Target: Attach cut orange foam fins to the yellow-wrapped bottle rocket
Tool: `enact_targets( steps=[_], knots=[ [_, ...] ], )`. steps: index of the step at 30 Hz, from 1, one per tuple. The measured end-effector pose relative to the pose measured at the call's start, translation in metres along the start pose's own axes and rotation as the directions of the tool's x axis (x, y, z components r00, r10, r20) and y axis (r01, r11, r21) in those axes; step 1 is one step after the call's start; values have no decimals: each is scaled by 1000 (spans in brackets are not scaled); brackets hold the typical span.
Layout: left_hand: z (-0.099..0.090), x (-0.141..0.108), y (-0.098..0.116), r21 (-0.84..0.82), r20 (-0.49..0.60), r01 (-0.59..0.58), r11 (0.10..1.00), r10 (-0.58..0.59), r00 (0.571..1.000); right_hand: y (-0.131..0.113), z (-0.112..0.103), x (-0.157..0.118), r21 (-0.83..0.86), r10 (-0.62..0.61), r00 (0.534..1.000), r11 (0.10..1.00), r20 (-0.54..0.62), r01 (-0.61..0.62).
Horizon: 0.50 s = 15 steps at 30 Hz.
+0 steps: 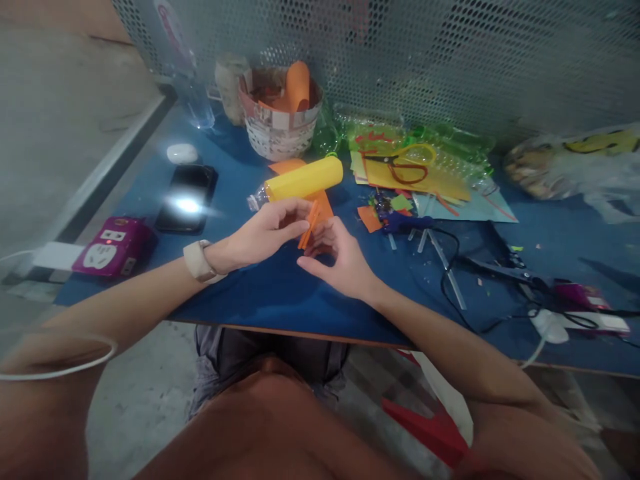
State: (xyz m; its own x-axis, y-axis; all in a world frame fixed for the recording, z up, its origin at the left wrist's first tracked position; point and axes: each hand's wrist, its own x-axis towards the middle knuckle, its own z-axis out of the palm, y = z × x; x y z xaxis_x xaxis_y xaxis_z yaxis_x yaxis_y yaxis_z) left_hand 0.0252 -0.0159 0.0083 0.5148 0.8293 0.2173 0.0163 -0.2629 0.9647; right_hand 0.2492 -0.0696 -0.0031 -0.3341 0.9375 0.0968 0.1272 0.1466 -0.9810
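Observation:
Between my two hands is a narrow folded piece of orange paper (311, 224), held on edge above the table. My left hand (273, 232) pinches it from the left between thumb and fingers. From the other side, the curled fingers of my right hand (345, 261) lie against or close to the paper; the thumb stands apart from them, below the paper's lower end. Just beyond the hands lies a plastic bottle wrapped in yellow paper (305, 179), its clear neck pointing left. More orange paper (324, 205) is under the bottle, partly hidden by the fingers.
A woven basket (283, 135) with orange paper stands behind. To the right are yellow-handled scissors (410, 172) on coloured sheets, a blue glue gun (403, 222) with a black cord, and clear sticks (447, 270). A phone (187, 199) and purple socket box (115, 247) are left.

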Motion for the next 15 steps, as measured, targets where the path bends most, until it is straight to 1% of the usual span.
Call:
enact_targets(
  steps=[4, 7, 9, 13, 15],
  knots=[
    [8, -4, 2, -49, -37, 20, 999, -22, 999, 5, 3, -1, 1, -34, 997, 999, -63, 34],
    [12, -6, 4, -85, -81, 36, 996, -43, 996, 3, 2, -3, -47, -97, 986, 995, -132, 92],
    [12, -7, 4, -103, -102, 47, 994, -58, 993, 2, 1, -4, -54, -137, 979, 990, -154, 130],
    [10, -7, 2, -122, -121, 66, 990, -81, 989, 1, -8, -3, -40, -182, 962, 983, -204, 177],
    [8, -7, 2, -124, -134, 49, 991, -66, 989, 1, -14, -1, -25, -198, 952, 980, -234, 198]
  ],
)
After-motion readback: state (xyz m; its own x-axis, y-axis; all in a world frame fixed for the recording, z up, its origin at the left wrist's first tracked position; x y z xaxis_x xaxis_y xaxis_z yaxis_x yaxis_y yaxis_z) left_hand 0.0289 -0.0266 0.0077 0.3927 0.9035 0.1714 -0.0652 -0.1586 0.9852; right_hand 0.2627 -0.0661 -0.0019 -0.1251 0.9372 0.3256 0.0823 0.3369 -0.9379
